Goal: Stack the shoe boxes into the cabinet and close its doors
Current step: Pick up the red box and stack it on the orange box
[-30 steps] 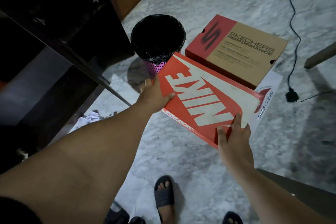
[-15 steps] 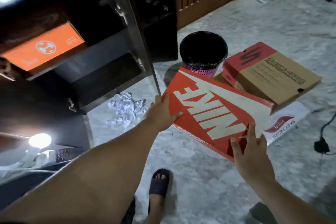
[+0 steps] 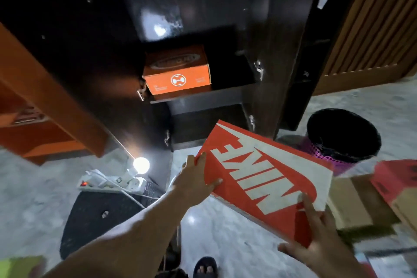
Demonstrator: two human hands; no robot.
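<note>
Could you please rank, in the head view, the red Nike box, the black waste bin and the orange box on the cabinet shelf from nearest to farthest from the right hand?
1. Red Nike box: the right hand grips its near corner.
2. Black waste bin: on the floor beyond the box, to the right.
3. Orange box: up on the cabinet shelf, farthest.

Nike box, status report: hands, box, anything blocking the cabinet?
Left hand and right hand grip the Nike box, off the floor. Orange box already shelved in cabinet. Doors open, lower shelf unobstructed.
</note>
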